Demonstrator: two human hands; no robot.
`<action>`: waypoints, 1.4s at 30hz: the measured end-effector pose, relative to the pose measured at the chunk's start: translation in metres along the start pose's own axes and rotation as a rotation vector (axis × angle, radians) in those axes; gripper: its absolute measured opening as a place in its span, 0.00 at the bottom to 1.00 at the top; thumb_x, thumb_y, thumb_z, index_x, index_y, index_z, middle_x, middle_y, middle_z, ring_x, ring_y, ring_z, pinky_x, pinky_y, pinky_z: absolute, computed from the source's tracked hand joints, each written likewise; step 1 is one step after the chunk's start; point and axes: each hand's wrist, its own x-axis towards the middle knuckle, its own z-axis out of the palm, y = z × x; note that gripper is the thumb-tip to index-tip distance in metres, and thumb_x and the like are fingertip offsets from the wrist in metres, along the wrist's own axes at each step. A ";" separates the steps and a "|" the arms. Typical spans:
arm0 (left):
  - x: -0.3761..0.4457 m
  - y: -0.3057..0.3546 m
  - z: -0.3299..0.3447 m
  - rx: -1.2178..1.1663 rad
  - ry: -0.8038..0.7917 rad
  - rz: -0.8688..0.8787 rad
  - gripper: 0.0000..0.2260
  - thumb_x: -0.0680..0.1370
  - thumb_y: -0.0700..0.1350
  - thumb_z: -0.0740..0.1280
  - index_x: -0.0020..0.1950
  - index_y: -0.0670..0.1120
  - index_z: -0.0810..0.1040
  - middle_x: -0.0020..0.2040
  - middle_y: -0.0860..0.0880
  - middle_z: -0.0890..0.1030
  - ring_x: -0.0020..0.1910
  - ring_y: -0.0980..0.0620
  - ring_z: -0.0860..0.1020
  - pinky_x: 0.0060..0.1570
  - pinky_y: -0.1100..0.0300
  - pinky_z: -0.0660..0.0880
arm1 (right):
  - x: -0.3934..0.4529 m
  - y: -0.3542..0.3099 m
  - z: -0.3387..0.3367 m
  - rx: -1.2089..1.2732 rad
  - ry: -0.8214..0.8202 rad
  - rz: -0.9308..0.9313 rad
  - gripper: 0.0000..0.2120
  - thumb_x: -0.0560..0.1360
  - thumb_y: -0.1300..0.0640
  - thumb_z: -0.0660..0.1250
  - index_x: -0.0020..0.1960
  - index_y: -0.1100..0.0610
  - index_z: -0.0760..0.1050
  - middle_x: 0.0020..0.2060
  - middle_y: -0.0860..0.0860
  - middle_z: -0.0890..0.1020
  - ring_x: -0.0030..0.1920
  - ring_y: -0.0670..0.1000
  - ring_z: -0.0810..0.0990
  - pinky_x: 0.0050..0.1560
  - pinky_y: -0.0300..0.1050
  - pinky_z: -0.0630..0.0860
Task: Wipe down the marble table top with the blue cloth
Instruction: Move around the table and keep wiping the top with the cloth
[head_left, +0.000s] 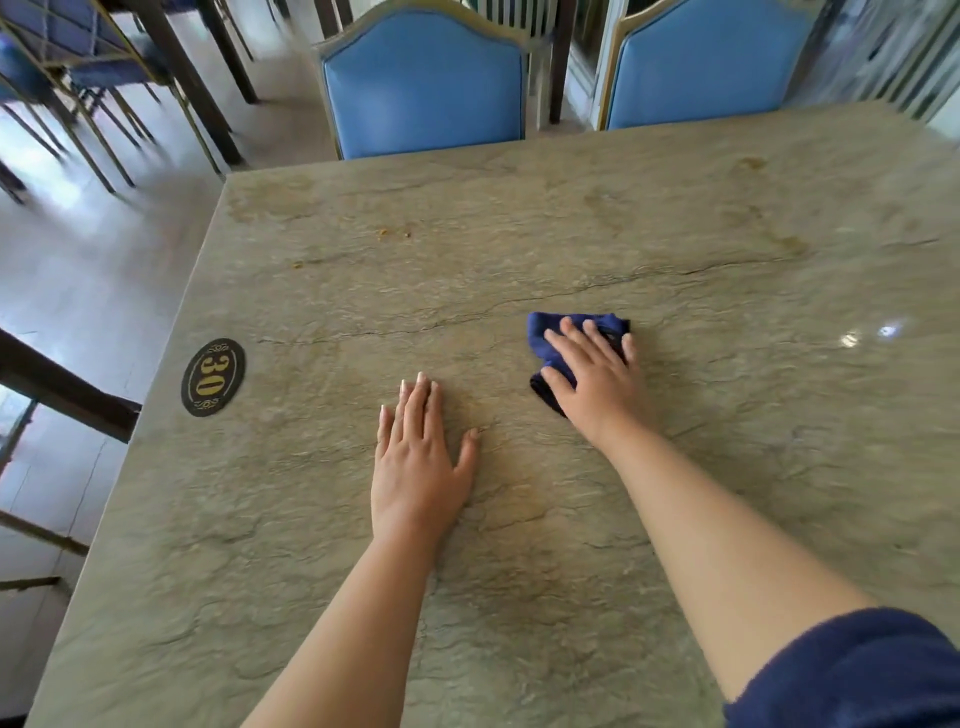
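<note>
Over on the left edge of the marble table top (519, 249) we've got a little black oval plaque (213, 378) with gold scrollwork and the number "30" in gold, turned sideways from where we stand, and that's the only writing we can read anywhere. The slab itself is a greyish-tan stone with darker veins and one long crack-like line running across the middle, glossy enough to throw a couple of bright light spots back at us on the right side. A few small brownish crumbs (387, 233) sit toward the far left part, well apart from our hands. Our right hand (592, 374) lies flat on the blue cloth (543, 338), fingers spread and straight, pressing it down onto the stone near the middle; the cloth is a dark navy, soft and bunched up, poking out past the fingertips and under the thumb side. Our left hand (418, 462) rests palm down on bare marble just beside it, fingers together and straight, holding nothing. A dark blue fuzzy sleeve (857, 675) shows at the bottom right. Two chairs (423, 93) with smooth blue padded backs and pale gold arched frames stand tucked against the far edge.
</note>
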 end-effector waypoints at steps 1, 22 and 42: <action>0.001 -0.001 0.000 -0.014 -0.009 -0.001 0.32 0.80 0.61 0.52 0.79 0.46 0.50 0.80 0.52 0.47 0.77 0.56 0.40 0.76 0.56 0.38 | -0.010 -0.004 0.000 -0.019 0.031 0.119 0.25 0.80 0.42 0.52 0.76 0.45 0.57 0.77 0.44 0.55 0.77 0.47 0.50 0.73 0.54 0.37; 0.025 -0.139 -0.059 0.029 -0.103 0.326 0.25 0.81 0.54 0.56 0.76 0.47 0.61 0.79 0.50 0.55 0.78 0.53 0.48 0.77 0.51 0.43 | -0.117 -0.156 0.031 -0.114 0.112 0.518 0.29 0.79 0.39 0.46 0.77 0.49 0.55 0.77 0.50 0.54 0.77 0.52 0.50 0.73 0.59 0.38; 0.042 -0.151 -0.053 0.057 -0.096 0.307 0.34 0.78 0.62 0.49 0.79 0.47 0.47 0.80 0.52 0.48 0.78 0.57 0.40 0.76 0.48 0.41 | 0.096 -0.210 0.058 -0.069 -0.095 0.155 0.24 0.81 0.43 0.45 0.77 0.42 0.49 0.78 0.43 0.48 0.77 0.48 0.42 0.73 0.58 0.35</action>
